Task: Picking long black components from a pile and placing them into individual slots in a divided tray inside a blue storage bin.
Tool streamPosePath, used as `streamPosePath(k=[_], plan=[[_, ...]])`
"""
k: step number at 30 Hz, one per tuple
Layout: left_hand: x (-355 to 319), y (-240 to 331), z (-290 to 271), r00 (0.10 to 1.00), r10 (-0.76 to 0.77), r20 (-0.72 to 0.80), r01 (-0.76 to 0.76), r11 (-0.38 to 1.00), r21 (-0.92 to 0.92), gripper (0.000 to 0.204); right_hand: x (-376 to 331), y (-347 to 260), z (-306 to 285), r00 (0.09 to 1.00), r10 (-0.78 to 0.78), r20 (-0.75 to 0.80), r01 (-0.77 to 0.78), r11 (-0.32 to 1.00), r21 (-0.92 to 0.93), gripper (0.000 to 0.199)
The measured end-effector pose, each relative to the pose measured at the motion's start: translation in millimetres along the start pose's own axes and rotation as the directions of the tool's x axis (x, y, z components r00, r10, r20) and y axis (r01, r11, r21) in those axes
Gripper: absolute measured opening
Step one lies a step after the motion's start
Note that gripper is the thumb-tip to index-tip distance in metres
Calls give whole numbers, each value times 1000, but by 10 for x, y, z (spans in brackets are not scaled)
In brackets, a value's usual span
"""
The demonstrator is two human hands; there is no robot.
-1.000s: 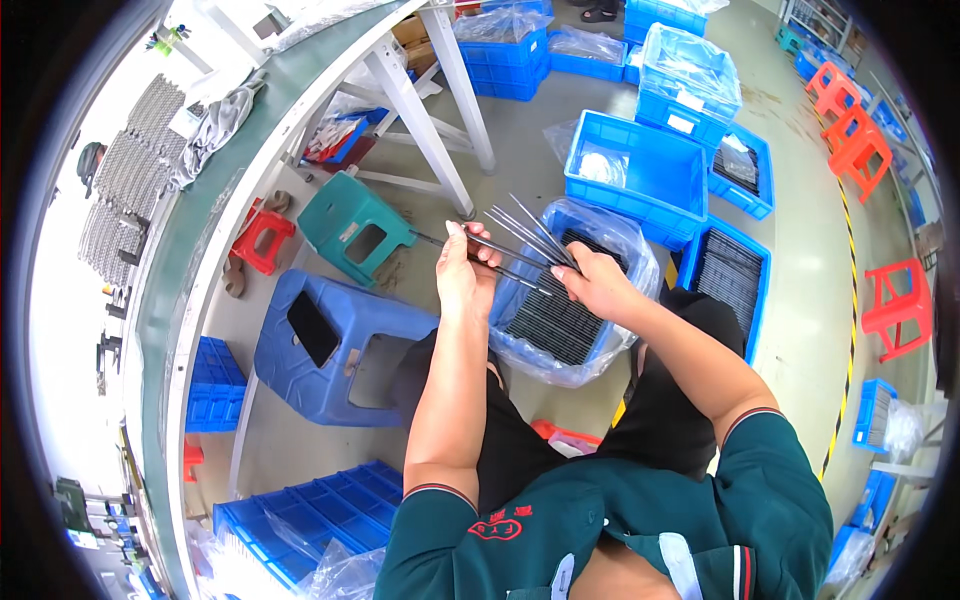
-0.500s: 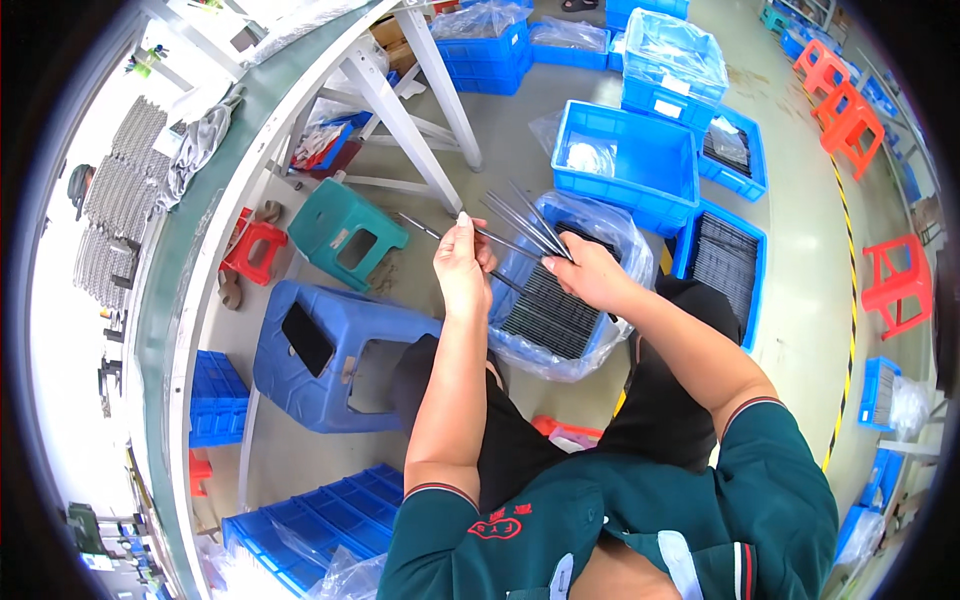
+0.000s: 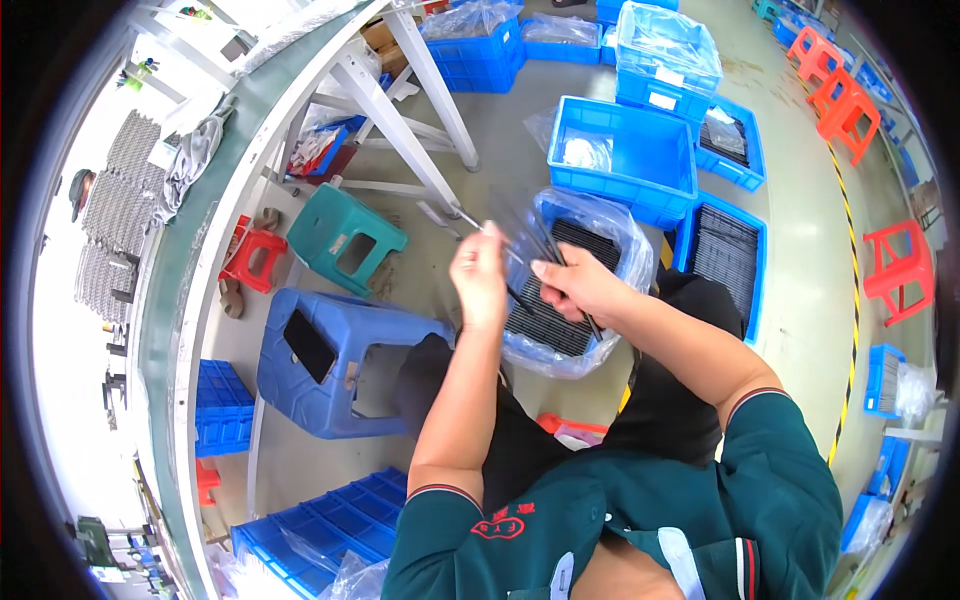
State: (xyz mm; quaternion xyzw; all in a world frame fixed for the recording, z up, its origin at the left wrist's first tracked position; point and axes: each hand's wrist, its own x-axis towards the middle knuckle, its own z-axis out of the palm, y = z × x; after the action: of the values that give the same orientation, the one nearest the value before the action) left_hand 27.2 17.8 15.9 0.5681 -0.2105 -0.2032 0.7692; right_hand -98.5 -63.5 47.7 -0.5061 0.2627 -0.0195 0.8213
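My right hand (image 3: 582, 283) is closed around a small bundle of thin dark rods (image 3: 548, 240), whose upper ends fan out and smear with motion. Beside it, my left hand (image 3: 480, 270) pinches one slim rod (image 3: 465, 217) with a lighter tip pointing up and left. The two hands are close together over a crate lined with clear plastic (image 3: 640, 250). Rows of similar dark rods (image 3: 550, 330) lie packed inside that crate, between my knees. My right hand and forearm cover part of them.
Right of the lined crate stand a blue crate of rods (image 3: 724, 255) and a blue bin (image 3: 625, 180) holding some clear plastic. On my left are a blue stool (image 3: 350, 310) with a black phone (image 3: 310, 345), a green stool (image 3: 335, 225) and a white-legged workbench (image 3: 400, 140).
My left hand has moved slightly right and down, nearer my right hand, its rod now steeper and blurred. The rods in my right hand point more upright.
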Motion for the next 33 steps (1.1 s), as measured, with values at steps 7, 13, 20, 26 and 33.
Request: streamPosePath(k=[7, 13, 20, 26, 33], plan=[[-104, -51, 149, 962, -224, 154, 250, 953, -172, 29, 219, 2, -106, 986, -116, -121, 112, 993, -42, 17], [-100, 43, 114, 883, -326, 338, 395, 905, -157, 30, 251, -328, -358, 961, -237, -140, 243, 970, 25, 22], [-199, -55, 160, 625, -547, 557, 646, 763, 25, 32, 405, -283, -448, 947, -232, -224, 234, 972, -15, 29], [-250, 94, 34, 457, -500, 735, 691, 721, 60, 35, 532, -709, -1215, 836, -359, -415, 470, 859, 204, 25], [-115, -11, 2, 555, -473, 685, 754, 634, -173, 35, 456, -230, -553, 957, -206, -206, 185, 976, -114, 32]])
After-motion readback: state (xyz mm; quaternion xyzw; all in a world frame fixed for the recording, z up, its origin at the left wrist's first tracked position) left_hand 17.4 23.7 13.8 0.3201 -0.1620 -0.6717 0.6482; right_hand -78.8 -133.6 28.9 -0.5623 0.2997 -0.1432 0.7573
